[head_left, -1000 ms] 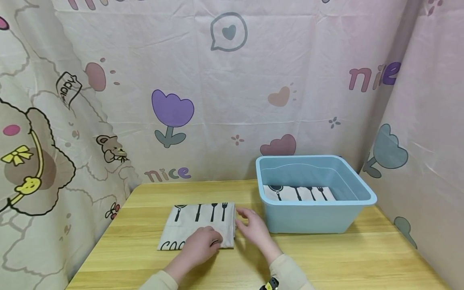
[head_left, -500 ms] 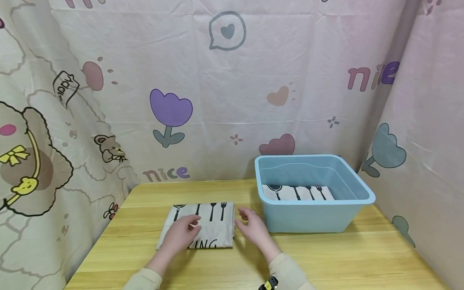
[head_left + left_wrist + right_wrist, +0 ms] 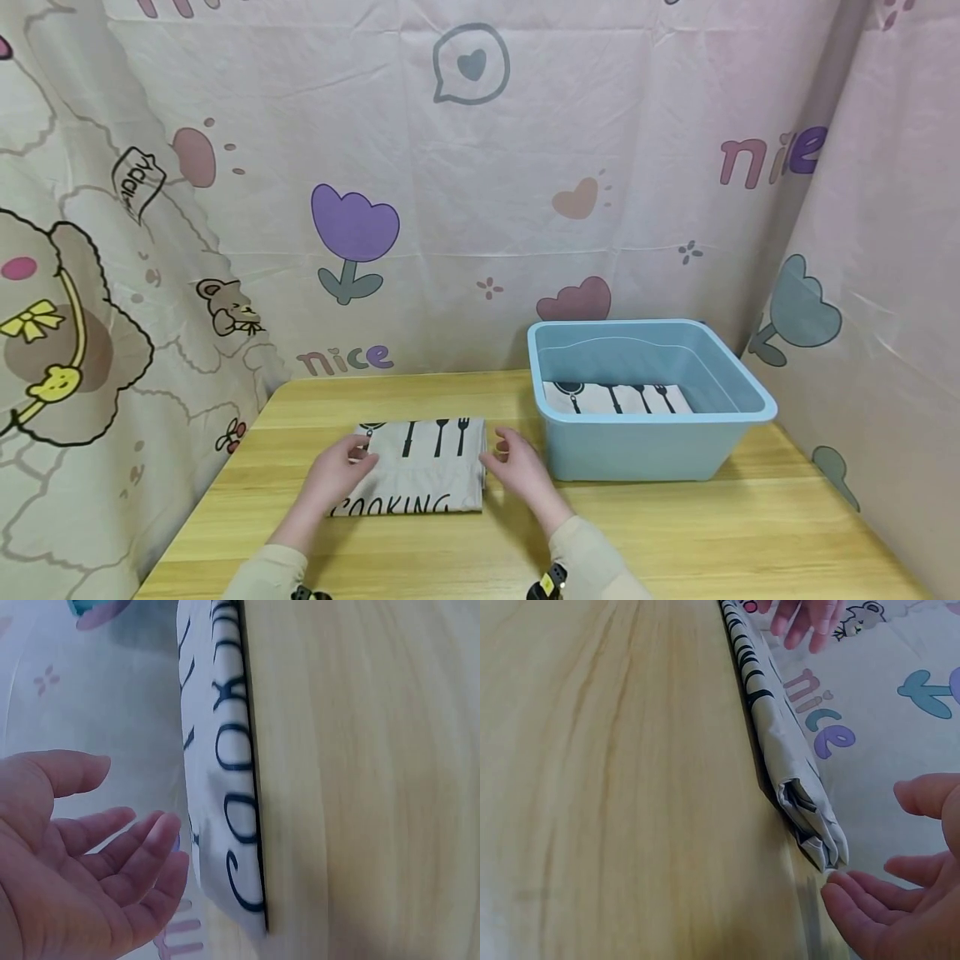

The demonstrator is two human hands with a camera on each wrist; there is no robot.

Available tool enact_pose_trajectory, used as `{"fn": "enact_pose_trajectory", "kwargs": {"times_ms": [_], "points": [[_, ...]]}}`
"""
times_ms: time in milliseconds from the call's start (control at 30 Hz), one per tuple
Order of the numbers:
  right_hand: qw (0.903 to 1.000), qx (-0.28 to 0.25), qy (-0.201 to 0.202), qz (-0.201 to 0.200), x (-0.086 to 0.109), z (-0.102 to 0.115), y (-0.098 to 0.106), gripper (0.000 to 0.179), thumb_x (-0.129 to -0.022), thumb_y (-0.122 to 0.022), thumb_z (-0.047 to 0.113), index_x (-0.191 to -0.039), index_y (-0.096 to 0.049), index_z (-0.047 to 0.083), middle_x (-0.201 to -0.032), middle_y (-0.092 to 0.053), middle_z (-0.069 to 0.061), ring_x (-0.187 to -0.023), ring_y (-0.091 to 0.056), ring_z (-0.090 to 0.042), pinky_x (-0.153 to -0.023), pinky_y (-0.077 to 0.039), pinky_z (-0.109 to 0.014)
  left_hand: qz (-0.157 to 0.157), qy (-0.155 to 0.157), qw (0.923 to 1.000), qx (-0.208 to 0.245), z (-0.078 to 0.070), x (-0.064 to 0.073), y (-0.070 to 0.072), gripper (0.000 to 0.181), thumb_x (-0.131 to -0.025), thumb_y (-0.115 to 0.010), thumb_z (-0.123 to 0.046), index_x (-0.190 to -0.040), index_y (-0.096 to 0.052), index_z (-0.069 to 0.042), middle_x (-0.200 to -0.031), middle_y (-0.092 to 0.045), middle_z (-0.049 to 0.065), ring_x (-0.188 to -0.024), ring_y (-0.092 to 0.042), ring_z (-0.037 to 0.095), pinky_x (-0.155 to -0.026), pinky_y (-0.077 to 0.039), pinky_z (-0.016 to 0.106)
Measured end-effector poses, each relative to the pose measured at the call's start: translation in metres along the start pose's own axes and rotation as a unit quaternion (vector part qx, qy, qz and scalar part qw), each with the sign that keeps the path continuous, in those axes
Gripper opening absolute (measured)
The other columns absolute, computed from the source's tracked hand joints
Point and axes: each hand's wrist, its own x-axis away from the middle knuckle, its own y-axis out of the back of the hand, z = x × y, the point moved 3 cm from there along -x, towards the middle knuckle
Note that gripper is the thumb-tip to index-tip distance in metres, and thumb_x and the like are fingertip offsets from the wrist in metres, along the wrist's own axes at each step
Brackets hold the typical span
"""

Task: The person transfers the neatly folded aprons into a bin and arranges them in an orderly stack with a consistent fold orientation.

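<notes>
A folded white cloth [image 3: 427, 475] printed with black kitchen utensils and the word COOKING lies flat on the wooden table. By its left edge is my left hand [image 3: 335, 473], fingers loosely bent and holding nothing. The left wrist view shows that hand [image 3: 90, 862] apart from the cloth [image 3: 225, 772], thumb away from the fingers. My right hand [image 3: 521, 471] is at the cloth's right edge. In the right wrist view, its fingertips [image 3: 840, 889] are at the layered end of the cloth [image 3: 780, 742]; whether they touch it I cannot tell.
A light blue plastic tub [image 3: 630, 450] stands to the right of the cloth, with another white utensil-printed cloth [image 3: 622, 400] inside. The wooden table [image 3: 420, 396] ends at a printed curtain [image 3: 465, 183] behind. More curtain hangs at both sides.
My left hand has moved left across the cloth, from near its front right part to its left edge, uncovering the COOKING lettering. My right hand has barely moved. The cloth stays in place.
</notes>
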Motion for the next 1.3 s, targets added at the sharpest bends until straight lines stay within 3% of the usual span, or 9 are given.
{"fn": "enact_pose_trajectory", "kwargs": {"times_ms": [133, 267, 367, 533, 767, 1000, 1167, 1300], "points": [[0.9996, -0.008, -0.027, 0.01, -0.003, -0.002, -0.002, 0.063, -0.09, -0.071, 0.023, -0.137, -0.046, -0.011, -0.118, -0.061, -0.029, -0.109, -0.06, -0.043, -0.092, -0.05, -0.054, 0.0, 0.032, 0.9994, 0.013, 0.012, -0.005, 0.007, 0.048, -0.095, -0.064, -0.018, -0.129, -0.053, 0.014, -0.106, -0.066, 0.021, -0.1, -0.062, 0.037, -0.082, -0.053, 0.048], [0.9973, -0.041, -0.056, 0.024, -0.004, -0.002, -0.003, 0.071, -0.09, -0.072, 0.024, -0.141, -0.039, -0.012, -0.119, -0.06, -0.031, -0.109, -0.059, -0.043, -0.09, -0.051, -0.052, 0.022, 0.073, 0.9954, 0.058, 0.022, -0.009, 0.013, 0.054, -0.097, -0.061, -0.022, -0.134, -0.047, 0.015, -0.114, -0.061, 0.028, -0.099, -0.061, 0.035, -0.079, -0.053, 0.045], [0.994, -0.071, -0.076, 0.032, -0.004, -0.001, -0.002, 0.074, -0.09, -0.072, 0.023, -0.143, -0.035, -0.013, -0.12, -0.058, -0.033, -0.109, -0.059, -0.043, -0.084, -0.055, -0.049, 0.046, 0.109, 0.9873, 0.106, 0.029, -0.012, 0.017, 0.056, -0.099, -0.058, -0.022, -0.137, -0.042, 0.015, -0.118, -0.057, 0.031, -0.094, -0.06, 0.033, -0.071, -0.053, 0.04], [0.9886, -0.108, -0.097, 0.04, -0.005, 0.001, -0.003, 0.073, -0.092, -0.071, 0.019, -0.143, -0.033, -0.014, -0.124, -0.055, -0.036, -0.106, -0.061, -0.041, -0.076, -0.058, -0.044, 0.05, 0.154, 0.9757, 0.147, 0.038, -0.015, 0.025, 0.059, -0.101, -0.055, -0.025, -0.141, -0.036, 0.015, -0.121, -0.053, 0.034, -0.093, -0.056, 0.034, -0.063, -0.05, 0.036], [0.9732, -0.175, -0.139, 0.055, -0.009, -0.001, -0.005, 0.069, -0.094, -0.067, 0.014, -0.142, -0.03, -0.018, -0.128, -0.049, -0.04, -0.102, -0.064, -0.042, -0.077, -0.058, -0.044, 0.062, 0.198, 0.963, 0.172, 0.048, -0.018, 0.03, 0.071, -0.102, -0.053, -0.033, -0.146, -0.025, 0.014, -0.136, -0.041, 0.037, -0.114, -0.049, 0.042, -0.076, -0.052, 0.041], [0.9654, -0.196, -0.161, 0.059, -0.013, -0.006, -0.006, 0.065, -0.096, -0.065, 0.014, -0.142, -0.032, -0.017, -0.127, -0.051, -0.038, -0.102, -0.065, -0.039, -0.079, -0.058, -0.044, 0.084, 0.219, 0.9501, 0.206, 0.049, -0.02, 0.029, 0.074, -0.101, -0.055, -0.035, -0.146, -0.021, 0.014, -0.132, -0.042, 0.038, -0.114, -0.052, 0.043, -0.081, -0.054, 0.045], [0.963, -0.202, -0.167, 0.062, -0.014, -0.009, -0.007, 0.063, -0.096, -0.064, 0.014, -0.14, -0.033, -0.019, -0.122, -0.057, -0.033, -0.102, -0.066, -0.038, -0.08, -0.057, -0.044, 0.091, 0.231, 0.9395, 0.236, 0.052, -0.023, 0.025, 0.07, -0.101, -0.055, -0.03, -0.145, -0.022, 0.013, -0.123, -0.049, 0.034, -0.102, -0.06, 0.035, -0.076, -0.056, 0.042], [0.9618, -0.205, -0.17, 0.061, -0.015, -0.011, -0.007, 0.062, -0.096, -0.064, 0.015, -0.139, -0.034, -0.019, -0.117, -0.06, -0.029, -0.1, -0.066, -0.035, -0.079, -0.058, -0.043, 0.092, 0.235, 0.9393, 0.232, 0.055, -0.025, 0.024, 0.067, -0.101, -0.055, -0.03, -0.143, -0.026, 0.013, -0.116, -0.056, 0.026, -0.093, -0.063, 0.026, -0.073, -0.055, 0.038]]}}
